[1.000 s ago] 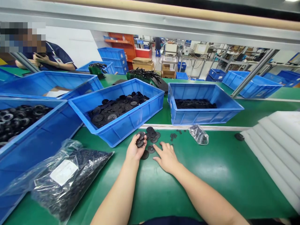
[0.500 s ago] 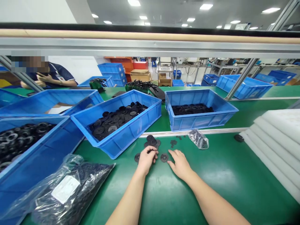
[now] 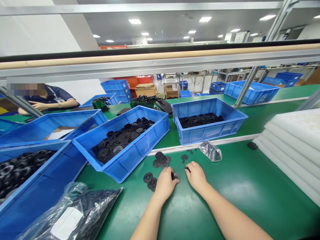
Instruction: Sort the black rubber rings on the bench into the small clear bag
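My left hand (image 3: 165, 185) is closed over a round black plastic disc (image 3: 177, 176) on the green table, thumb and fingers at its near side. The fingers partly cover the disc. Just to the right, my right hand (image 3: 196, 176) pinches a small black piece (image 3: 187, 169) between thumb and forefinger; its exact shape is too small to tell. Left of my left hand lie a couple of loose discs (image 3: 148, 177). Behind it is a small group of discs (image 3: 160, 156). Several tiny black rings (image 3: 184, 157) lie beyond my right hand.
Blue bins of black discs (image 3: 140, 156) (image 3: 210, 135) stand behind. At left are a bin of black rings (image 3: 35, 176) and a plastic bag of dark parts (image 3: 95, 203). A small clear bag (image 3: 211, 151) and white foam sheets (image 3: 297, 150) lie right. Another person (image 3: 53, 96) sits far left.
My left hand has moved right onto the disc between my hands, uncovering discs at its left. The right hand's fingers have closed on a small black piece. The head view has tilted up.
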